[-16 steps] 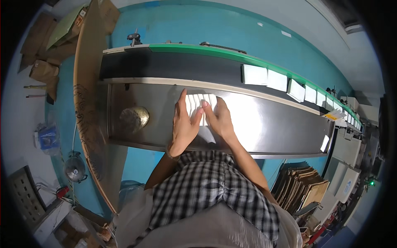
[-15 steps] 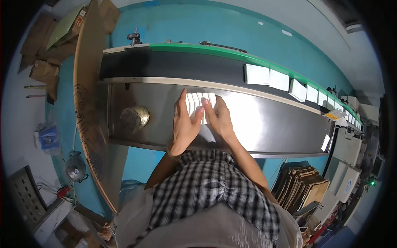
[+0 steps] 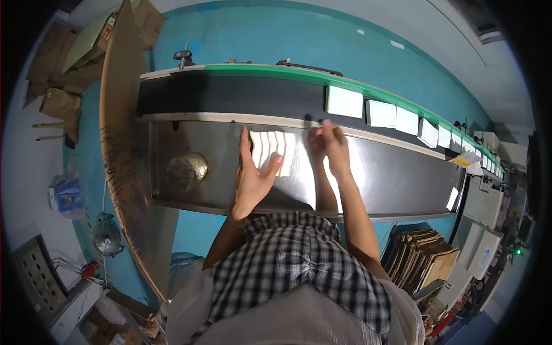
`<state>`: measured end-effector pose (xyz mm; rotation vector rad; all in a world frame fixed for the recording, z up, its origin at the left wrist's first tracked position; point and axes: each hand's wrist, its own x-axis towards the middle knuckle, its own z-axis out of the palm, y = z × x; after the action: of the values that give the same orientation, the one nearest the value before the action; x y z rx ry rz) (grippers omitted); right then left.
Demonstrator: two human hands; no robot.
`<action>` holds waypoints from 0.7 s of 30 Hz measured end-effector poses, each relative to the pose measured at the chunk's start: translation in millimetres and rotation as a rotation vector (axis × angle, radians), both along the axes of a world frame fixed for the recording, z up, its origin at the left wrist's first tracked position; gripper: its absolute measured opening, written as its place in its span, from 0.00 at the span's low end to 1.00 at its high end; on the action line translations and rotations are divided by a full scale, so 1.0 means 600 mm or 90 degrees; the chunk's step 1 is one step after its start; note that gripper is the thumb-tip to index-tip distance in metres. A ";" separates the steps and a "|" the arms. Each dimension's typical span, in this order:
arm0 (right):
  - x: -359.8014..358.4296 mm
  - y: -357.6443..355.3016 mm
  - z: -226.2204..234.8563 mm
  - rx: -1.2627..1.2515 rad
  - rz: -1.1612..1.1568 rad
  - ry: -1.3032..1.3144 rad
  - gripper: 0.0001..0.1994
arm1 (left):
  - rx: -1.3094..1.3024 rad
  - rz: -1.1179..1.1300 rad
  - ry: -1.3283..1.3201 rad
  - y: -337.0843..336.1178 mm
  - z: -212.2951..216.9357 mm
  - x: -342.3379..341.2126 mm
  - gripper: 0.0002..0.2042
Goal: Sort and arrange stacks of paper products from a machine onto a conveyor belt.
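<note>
My left hand (image 3: 255, 183) is closed round a short row of white folded packs (image 3: 270, 152), standing side by side just above the metal tray. Its thumb presses on their near side and its fingers lie along their left end. My right hand (image 3: 333, 144) is apart from the packs, over the tray's far edge, below the dark conveyor belt (image 3: 259, 95). Its fingers are loosely bent and apart, and nothing shows in them. Beyond it, a white pack (image 3: 345, 102) lies on the belt against the green rail (image 3: 276, 70), first in a line of several.
The shiny metal tray (image 3: 224, 192) runs along the belt's near side. A round golden object (image 3: 188, 168) sits at its left. A tall cardboard sheet (image 3: 118, 138) stands at the left end. Stacked flat cardboard (image 3: 420, 256) is below right.
My right hand has left the row of packs and moved right and away from me. Another white pack now lies on the belt, and the others have shifted right. The held row is shorter.
</note>
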<state>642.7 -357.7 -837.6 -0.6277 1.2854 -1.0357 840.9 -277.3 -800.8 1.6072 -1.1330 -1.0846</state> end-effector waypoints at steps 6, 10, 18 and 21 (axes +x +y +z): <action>0.068 0.050 0.039 0.060 0.297 0.223 0.27 | -0.012 -0.050 -0.117 0.010 -0.043 -0.016 0.44; 0.054 0.068 0.012 0.116 0.243 -0.029 0.24 | -0.015 -0.034 -0.159 0.000 -0.025 -0.008 0.53; 0.015 0.005 -0.023 -0.005 -0.109 -0.086 0.11 | 0.009 0.009 -0.058 0.001 -0.047 0.010 0.46; 0.024 0.012 -0.010 0.069 0.064 0.067 0.18 | 0.039 -0.012 0.029 -0.004 -0.052 0.011 0.36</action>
<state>656.9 -350.5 -843.8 -0.6639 1.3787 -0.8546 847.2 -279.7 -832.0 1.6134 -1.0972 -1.1723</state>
